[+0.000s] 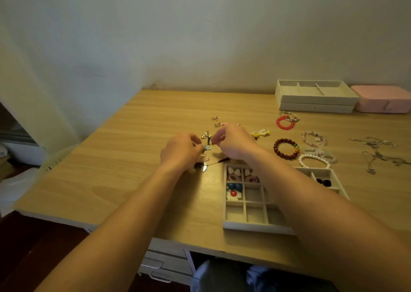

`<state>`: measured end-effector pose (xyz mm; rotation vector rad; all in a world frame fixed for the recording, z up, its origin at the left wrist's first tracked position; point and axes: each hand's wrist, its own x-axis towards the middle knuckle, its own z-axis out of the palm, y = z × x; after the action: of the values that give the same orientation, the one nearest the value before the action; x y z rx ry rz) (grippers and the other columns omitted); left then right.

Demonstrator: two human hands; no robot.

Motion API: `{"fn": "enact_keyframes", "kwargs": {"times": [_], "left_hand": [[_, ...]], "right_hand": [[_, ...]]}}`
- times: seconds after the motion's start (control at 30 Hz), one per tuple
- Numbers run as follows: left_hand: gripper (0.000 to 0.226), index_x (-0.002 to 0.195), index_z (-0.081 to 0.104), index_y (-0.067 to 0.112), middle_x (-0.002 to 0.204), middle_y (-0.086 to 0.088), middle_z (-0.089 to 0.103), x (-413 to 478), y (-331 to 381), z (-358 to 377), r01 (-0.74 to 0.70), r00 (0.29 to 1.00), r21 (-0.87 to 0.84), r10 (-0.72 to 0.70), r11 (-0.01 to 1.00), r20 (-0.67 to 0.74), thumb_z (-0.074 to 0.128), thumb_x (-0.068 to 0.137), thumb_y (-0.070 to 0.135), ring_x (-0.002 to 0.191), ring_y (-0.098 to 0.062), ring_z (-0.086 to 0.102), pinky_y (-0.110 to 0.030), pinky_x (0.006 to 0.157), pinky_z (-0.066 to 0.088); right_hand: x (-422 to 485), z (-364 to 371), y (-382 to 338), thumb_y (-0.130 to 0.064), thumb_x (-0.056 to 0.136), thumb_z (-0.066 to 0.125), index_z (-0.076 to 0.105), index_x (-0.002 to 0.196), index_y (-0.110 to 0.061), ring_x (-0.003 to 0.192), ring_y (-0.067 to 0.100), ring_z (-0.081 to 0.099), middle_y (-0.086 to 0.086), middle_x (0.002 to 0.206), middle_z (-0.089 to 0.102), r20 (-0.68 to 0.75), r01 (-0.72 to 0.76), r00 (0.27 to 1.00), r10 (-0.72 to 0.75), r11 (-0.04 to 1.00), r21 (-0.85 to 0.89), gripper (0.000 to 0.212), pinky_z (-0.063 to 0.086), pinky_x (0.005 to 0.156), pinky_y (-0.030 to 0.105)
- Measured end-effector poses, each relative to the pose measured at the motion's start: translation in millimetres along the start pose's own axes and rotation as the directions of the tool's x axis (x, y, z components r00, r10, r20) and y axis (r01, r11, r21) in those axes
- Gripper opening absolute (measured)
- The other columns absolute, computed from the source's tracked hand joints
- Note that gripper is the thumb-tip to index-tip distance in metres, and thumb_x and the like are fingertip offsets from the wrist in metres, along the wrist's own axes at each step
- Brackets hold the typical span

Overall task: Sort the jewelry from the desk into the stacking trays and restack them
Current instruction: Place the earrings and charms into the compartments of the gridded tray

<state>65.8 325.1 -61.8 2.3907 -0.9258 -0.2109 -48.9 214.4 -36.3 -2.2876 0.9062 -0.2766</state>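
Observation:
My left hand [181, 150] and my right hand [233, 141] meet over a heap of small earrings [208, 139] at the middle of the desk [111, 176]. Each hand pinches a small earring piece with curled fingers. A black and gold drop earring [203, 166] lies just below my left hand. A grid tray [249, 202] with several compartments sits under my right forearm; it holds white hearts, pink rings, blue beads and a red-centred flower. A second tray [329, 180] to its right holds dark beads.
Two stacked trays [315, 97] and a pink box [382, 99] stand at the back right. Bracelets lie right of the hands: red [285, 122], brown beaded [285, 149], pearl [314, 160]. Silver chains [378, 151] lie far right. Drawers [164, 267] are under the desk edge.

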Motion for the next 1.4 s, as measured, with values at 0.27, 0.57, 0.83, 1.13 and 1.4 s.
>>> {"fn": "enact_keyframes", "kwargs": {"times": [0.27,0.57,0.83,1.13,1.4], "left_hand": [[0.026,0.101,0.075,0.031,0.101,0.007,0.073,12,6,5,-0.124,0.983,0.304,0.158,0.944,-0.089,0.072,0.085,0.052,0.101,-0.018,0.066,-0.032,0.086,0.047],[0.023,0.1,0.073,0.026,0.094,0.001,0.071,2,13,3,-0.143,0.976,0.212,0.174,0.967,-0.135,0.057,0.095,0.042,0.091,-0.023,0.065,-0.035,0.077,0.054],[0.012,0.098,0.075,0.016,0.084,0.002,0.075,-18,43,-24,-0.195,0.977,-0.485,0.214,0.852,-0.017,0.066,0.096,0.024,0.075,-0.008,0.065,-0.022,0.071,0.052],[0.009,0.096,0.072,0.02,0.092,-0.005,0.078,-47,61,-33,-0.063,0.971,-0.706,0.206,0.706,0.12,0.064,0.097,0.025,0.081,-0.014,0.071,-0.03,0.076,0.054],[0.018,0.107,0.069,0.008,0.097,-0.012,0.076,-64,72,-41,0.076,0.951,-0.786,0.194,0.613,0.243,0.07,0.091,0.017,0.078,-0.02,0.073,-0.024,0.066,0.06]], "right_hand": [[16,9,-1,0.001,0.091,0.056,0.077,0.104,-0.025,0.111,0.017,0.061,-0.001,0.118,0.069,0.003,0.014,1.0,-0.015,0.993,0.118,0.036,0.051,0.088,0.031],[-11,-19,2,-0.003,0.095,0.058,0.077,0.095,-0.023,0.085,0.01,0.061,-0.003,0.104,0.071,-0.068,0.048,0.997,-0.024,0.924,0.379,0.028,0.052,0.075,0.027],[-37,-37,-6,-0.005,0.094,0.061,0.057,0.141,-0.021,0.125,0.019,0.053,0.003,0.136,0.057,-0.038,0.122,0.992,-0.117,0.9,0.418,0.05,0.048,0.098,0.034],[-54,-57,8,-0.019,0.097,0.069,0.072,0.108,-0.017,0.089,0.017,0.076,0.002,0.098,0.077,-0.013,0.081,0.996,-0.087,0.854,0.514,0.012,0.061,0.089,0.038],[-72,-69,13,-0.02,0.096,0.07,0.072,0.107,-0.019,0.094,0.018,0.072,0.001,0.1,0.075,-0.052,0.107,0.994,-0.094,0.866,0.488,0.011,0.061,0.082,0.033]]}}
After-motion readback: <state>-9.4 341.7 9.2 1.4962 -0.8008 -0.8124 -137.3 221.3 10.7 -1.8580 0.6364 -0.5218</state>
